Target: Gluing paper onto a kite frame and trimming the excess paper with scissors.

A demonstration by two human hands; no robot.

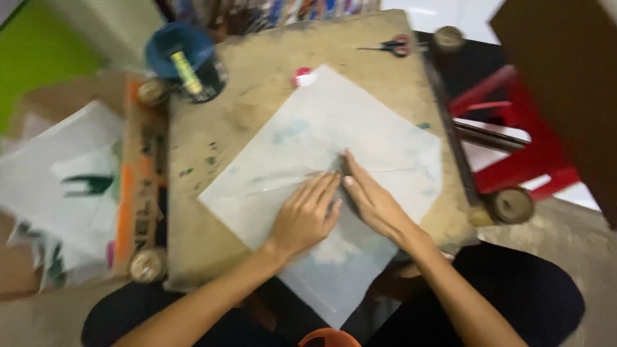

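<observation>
Both hands flat on a large pale sheet (334, 173) lying cornerwise on a worn brown bench (212, 193), one corner hanging over the near edge. Left hand (305, 215) palm down, fingers straight and together, pointing far and slightly right. Right hand (369, 196) likewise flat, fingers aimed far and left, so that the fingertips of both nearly meet around the middle of the sheet. Neither closed on anything; both pressing open-palmed, side by side, touching or just about. Sheet directly beneath the hands and spreading out to every side of them, long diagonal running from the near corner to the far one. A faint crease or line running left to right across the sheet, just beyond the fingertips. Right fingertips reaching a little farther than the left.

At the far left corner of the bench, a dark round tub with a blue lid (183, 58) and a yellow strip across it. Far, close to the sheet's top corner, a small red and white round object (303, 77). At the far right edge, red-handled scissors (392, 46), well apart from the hands. Left of the bench, an orange box with dark markings (132, 180) lying lengthwise, and beyond it loose white papers (51, 180) with green stains. To the right, a red stool (520, 141). Picture blurred; finer detail on labels not readable.
</observation>
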